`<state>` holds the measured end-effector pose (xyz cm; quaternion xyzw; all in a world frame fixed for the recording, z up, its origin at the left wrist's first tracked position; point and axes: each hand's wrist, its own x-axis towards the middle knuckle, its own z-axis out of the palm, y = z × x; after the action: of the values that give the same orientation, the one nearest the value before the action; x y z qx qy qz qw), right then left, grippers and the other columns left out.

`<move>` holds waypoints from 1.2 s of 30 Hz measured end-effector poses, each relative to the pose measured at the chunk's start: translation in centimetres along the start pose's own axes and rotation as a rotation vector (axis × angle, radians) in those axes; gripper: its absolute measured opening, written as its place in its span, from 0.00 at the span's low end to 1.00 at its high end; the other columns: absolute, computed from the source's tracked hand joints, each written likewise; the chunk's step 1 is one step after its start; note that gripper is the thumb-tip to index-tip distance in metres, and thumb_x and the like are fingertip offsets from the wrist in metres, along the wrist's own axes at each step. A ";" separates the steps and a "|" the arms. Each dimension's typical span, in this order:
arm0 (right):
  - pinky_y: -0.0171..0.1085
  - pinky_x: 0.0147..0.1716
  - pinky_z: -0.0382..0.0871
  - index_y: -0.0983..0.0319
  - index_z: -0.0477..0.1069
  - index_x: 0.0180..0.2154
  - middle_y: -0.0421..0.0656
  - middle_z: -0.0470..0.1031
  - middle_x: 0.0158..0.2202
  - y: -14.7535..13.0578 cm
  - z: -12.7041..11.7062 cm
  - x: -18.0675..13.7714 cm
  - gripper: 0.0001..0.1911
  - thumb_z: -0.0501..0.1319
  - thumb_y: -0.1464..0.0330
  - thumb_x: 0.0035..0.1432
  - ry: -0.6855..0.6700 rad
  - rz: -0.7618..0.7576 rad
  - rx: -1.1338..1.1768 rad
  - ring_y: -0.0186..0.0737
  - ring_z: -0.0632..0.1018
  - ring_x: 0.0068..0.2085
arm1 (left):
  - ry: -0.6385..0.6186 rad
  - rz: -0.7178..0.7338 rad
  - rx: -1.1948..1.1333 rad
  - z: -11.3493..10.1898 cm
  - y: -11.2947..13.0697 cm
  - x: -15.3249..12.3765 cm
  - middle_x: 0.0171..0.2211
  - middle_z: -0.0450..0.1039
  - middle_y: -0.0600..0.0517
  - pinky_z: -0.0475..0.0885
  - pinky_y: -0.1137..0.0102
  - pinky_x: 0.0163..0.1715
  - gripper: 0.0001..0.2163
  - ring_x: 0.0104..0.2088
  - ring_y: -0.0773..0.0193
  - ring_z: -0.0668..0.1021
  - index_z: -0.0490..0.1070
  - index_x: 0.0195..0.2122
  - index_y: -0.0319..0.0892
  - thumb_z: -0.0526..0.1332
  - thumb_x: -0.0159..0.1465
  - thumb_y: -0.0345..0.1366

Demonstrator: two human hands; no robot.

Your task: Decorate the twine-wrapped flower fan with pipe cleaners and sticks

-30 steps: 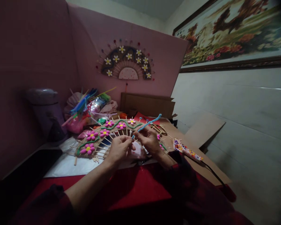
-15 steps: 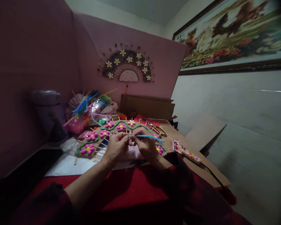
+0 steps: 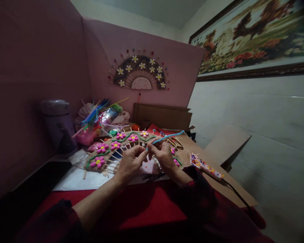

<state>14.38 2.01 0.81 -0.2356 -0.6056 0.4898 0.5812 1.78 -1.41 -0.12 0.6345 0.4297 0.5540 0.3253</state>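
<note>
A light blue pipe cleaner (image 3: pixel 172 135) runs between my fingertips, its long free end slanting up to the right. My left hand (image 3: pixel 133 162) is closed, thumb and forefinger pinching the near end. My right hand (image 3: pixel 163 156) is closed too, fingers bent around the pipe cleaner close to the left fingertips. Beneath and behind both hands lies a fan-shaped piece of twine and sticks (image 3: pixel 106 157), with pink clay-like flowers (image 3: pixel 98 162) and a wavy green strand (image 3: pixel 126 137). My hands hide part of its middle.
Scissors with gold handles (image 3: pixel 177 141) lie behind my right hand. A flower-patterned glue gun (image 3: pixel 205 167) rests on cardboard at right, its black cord trailing forward. Bundled pipe cleaners and bags (image 3: pixel 98 118), a lilac flask (image 3: pixel 58 125) and a black phone-like slab (image 3: pixel 50 170) are left. A finished fan (image 3: pixel 142 72) hangs behind.
The pipe cleaner's free end has swung from nearly level to slanting up and right. Both hands stay together, fingers shifted slightly along it. The whole view has moved a little.
</note>
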 end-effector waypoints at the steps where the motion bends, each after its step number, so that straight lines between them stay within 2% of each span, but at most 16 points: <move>1: 0.30 0.14 0.61 0.61 0.63 0.26 0.33 0.66 0.17 0.0 0.0 0.0 0.15 0.66 0.60 0.46 -0.008 0.010 0.002 0.29 0.67 0.15 | 0.006 -0.002 -0.012 0.0 0.0 0.0 0.19 0.68 0.54 0.60 0.77 0.16 0.11 0.17 0.72 0.66 0.69 0.23 0.40 0.58 0.57 0.42; 6: 0.30 0.15 0.60 0.62 0.64 0.26 0.34 0.67 0.18 0.3 -0.3 0.1 0.14 0.67 0.63 0.45 -0.002 0.030 -0.022 0.29 0.68 0.16 | 0.023 0.016 -0.013 0.0 -0.2 0.1 0.20 0.68 0.55 0.61 0.77 0.17 0.11 0.18 0.72 0.67 0.67 0.25 0.40 0.56 0.59 0.42; 16: 0.31 0.18 0.63 0.62 0.65 0.25 0.34 0.67 0.19 0.2 -0.2 -0.1 0.11 0.66 0.65 0.47 0.017 -0.001 -0.068 0.29 0.69 0.18 | 0.113 0.148 0.261 -0.1 0.0 0.0 0.18 0.66 0.56 0.60 0.75 0.22 0.09 0.20 0.70 0.68 0.66 0.25 0.41 0.53 0.61 0.37; 21: 0.33 0.21 0.65 0.62 0.66 0.22 0.38 0.70 0.25 -0.2 0.2 -0.4 0.11 0.66 0.64 0.46 0.006 -0.089 -0.172 0.31 0.71 0.22 | 0.148 0.143 0.314 -0.1 0.2 -0.1 0.19 0.64 0.56 0.59 0.74 0.24 0.10 0.21 0.69 0.67 0.64 0.25 0.42 0.51 0.62 0.36; 29: 0.37 0.34 0.67 0.61 0.66 0.25 0.41 0.71 0.30 0.9 0.2 -1.1 0.06 0.62 0.71 0.51 0.033 -0.406 -0.477 0.37 0.73 0.33 | 0.193 0.189 0.424 0.0 -0.1 -0.1 0.21 0.64 0.55 0.59 0.73 0.25 0.08 0.23 0.67 0.68 0.65 0.27 0.41 0.50 0.63 0.35; 36: 0.37 0.34 0.68 0.61 0.66 0.25 0.41 0.72 0.30 0.9 0.3 -1.1 0.05 0.62 0.72 0.51 0.060 -0.430 -0.499 0.37 0.74 0.33 | 0.165 0.186 0.467 0.2 -0.3 0.0 0.22 0.65 0.54 0.60 0.72 0.27 0.08 0.23 0.66 0.69 0.65 0.29 0.41 0.50 0.63 0.33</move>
<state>14.09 1.34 -0.39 -0.2517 -0.7252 0.1853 0.6134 1.88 -1.31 -0.41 0.6818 0.5109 0.5172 0.0817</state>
